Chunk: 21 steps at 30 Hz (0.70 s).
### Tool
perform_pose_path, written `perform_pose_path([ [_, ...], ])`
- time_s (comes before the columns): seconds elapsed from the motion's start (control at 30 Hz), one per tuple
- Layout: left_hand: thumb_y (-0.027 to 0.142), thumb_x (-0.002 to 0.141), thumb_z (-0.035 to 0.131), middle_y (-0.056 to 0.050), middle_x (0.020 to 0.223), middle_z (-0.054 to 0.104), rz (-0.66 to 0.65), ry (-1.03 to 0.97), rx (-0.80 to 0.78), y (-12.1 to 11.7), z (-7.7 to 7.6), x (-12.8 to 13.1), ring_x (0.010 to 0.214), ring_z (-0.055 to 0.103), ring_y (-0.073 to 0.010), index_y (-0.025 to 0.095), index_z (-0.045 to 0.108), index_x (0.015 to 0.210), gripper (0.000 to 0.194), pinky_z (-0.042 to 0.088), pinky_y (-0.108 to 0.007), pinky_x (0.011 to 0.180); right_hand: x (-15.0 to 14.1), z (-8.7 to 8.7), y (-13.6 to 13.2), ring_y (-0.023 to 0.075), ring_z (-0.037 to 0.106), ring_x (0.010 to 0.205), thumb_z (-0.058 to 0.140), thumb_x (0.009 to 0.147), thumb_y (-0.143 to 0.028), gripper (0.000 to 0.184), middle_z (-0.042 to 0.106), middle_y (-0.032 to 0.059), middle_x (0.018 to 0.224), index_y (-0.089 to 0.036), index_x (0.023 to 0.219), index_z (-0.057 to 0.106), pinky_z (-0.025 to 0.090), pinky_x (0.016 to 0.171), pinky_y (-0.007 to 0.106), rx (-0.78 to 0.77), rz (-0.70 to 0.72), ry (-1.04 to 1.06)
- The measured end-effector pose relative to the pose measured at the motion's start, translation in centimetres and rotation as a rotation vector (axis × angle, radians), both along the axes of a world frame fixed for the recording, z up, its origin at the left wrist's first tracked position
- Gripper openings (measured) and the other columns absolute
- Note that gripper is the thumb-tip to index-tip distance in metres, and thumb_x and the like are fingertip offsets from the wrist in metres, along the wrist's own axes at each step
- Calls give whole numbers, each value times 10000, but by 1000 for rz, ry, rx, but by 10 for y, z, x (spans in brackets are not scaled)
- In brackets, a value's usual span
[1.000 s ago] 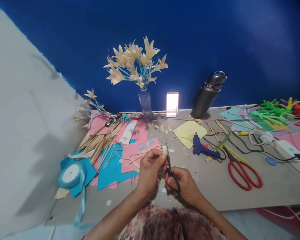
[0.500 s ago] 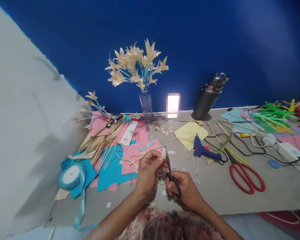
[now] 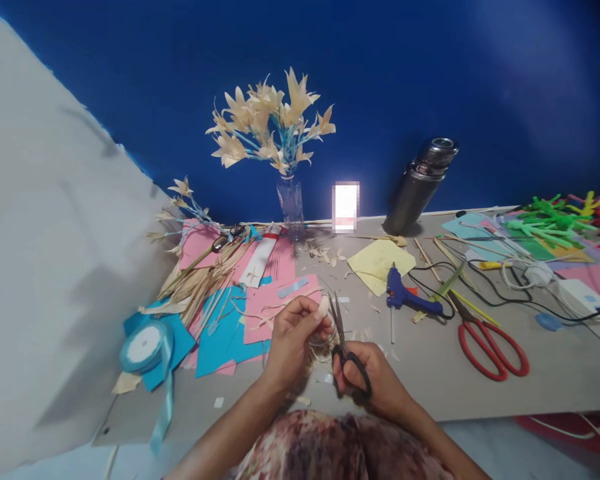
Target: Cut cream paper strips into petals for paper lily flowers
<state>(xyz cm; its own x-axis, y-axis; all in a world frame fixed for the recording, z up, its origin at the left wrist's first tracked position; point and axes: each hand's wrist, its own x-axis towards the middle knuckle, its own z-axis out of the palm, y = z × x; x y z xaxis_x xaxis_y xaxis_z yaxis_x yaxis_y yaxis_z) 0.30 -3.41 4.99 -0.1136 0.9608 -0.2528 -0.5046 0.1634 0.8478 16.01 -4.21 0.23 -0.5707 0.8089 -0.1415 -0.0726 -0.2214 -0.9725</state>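
My left hand [image 3: 293,337] pinches a small pale strip of dried leaf [image 3: 323,307] between thumb and fingers, just above the table's near edge. My right hand [image 3: 375,379] grips small black-handled scissors [image 3: 347,347], fingers through the loops. The blades are slightly parted and point up at the strip. Thin curled scraps [image 3: 322,347] hang between the two hands.
Pink and blue paper sheets [image 3: 230,327] and dried leaves lie left of my hands, with a blue ribbon roll [image 3: 143,348]. A blue glue gun [image 3: 405,298], red scissors [image 3: 490,347], cables, a vase of paper flowers [image 3: 290,203] and a steel flask [image 3: 420,187] stand further back.
The scissor blades, closed before, have parted a little beside the strip. My right hand has shifted slightly down and right. My left hand stays almost where it was.
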Motion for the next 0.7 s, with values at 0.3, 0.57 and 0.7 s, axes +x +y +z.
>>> perform_pose_path([
  [0.3,168,685,714,59,463,450,-265,-156,-26,4,2,-12,423,392,-59,150,598,707,119,314,-190,469,12,-4,1,117,471,507,663,699,-765,614,590,7,562,-153,711,628,357,517,233,-76,167,75],
  [0.57,158,692,710,-45,725,634,-412,-205,-62,11,7,-29,584,593,-132,144,585,688,126,445,-243,532,23,3,0,111,480,492,700,648,-767,631,595,-1,553,-141,707,643,365,510,221,-106,272,48],
  [0.7,151,691,717,-10,593,604,-431,-213,-34,13,6,-30,480,538,-100,152,569,693,148,443,-232,502,25,2,2,118,492,496,706,669,-741,606,591,0,550,-140,717,649,371,516,227,-110,294,41],
])
